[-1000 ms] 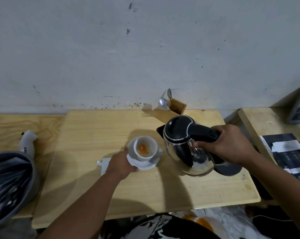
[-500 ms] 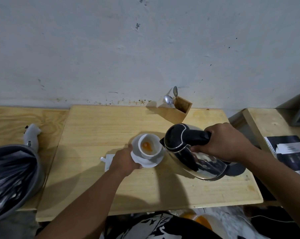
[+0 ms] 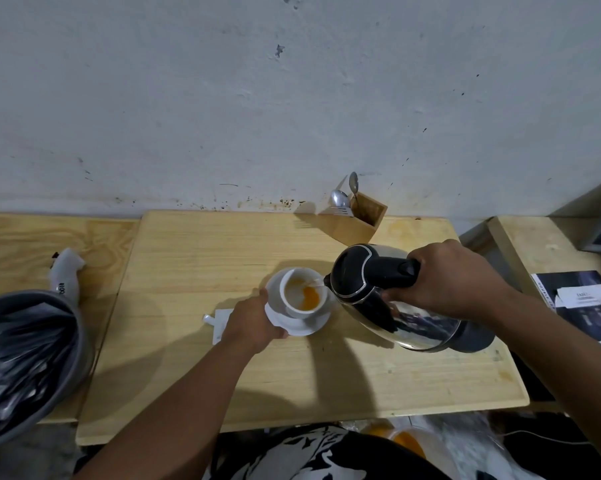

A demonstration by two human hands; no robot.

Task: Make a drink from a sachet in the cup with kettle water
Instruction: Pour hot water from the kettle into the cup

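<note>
The pour is on. The right hand (image 3: 455,275) clenches the kettle (image 3: 378,292) by its handle, tipped so the spout hangs at the rim of the cup (image 3: 301,292), a thin stream running onto orange powder. The cup sits on its saucer (image 3: 306,325) mid-table, and the left hand (image 3: 254,322) grips the saucer's edge. Next, I'd say: level the kettle before the cup brims.

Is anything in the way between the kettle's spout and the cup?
Nothing visible. The kettle, tilted by the right hand, has its spout at the rim of the open cup. The left hand holds only the saucer.
</note>
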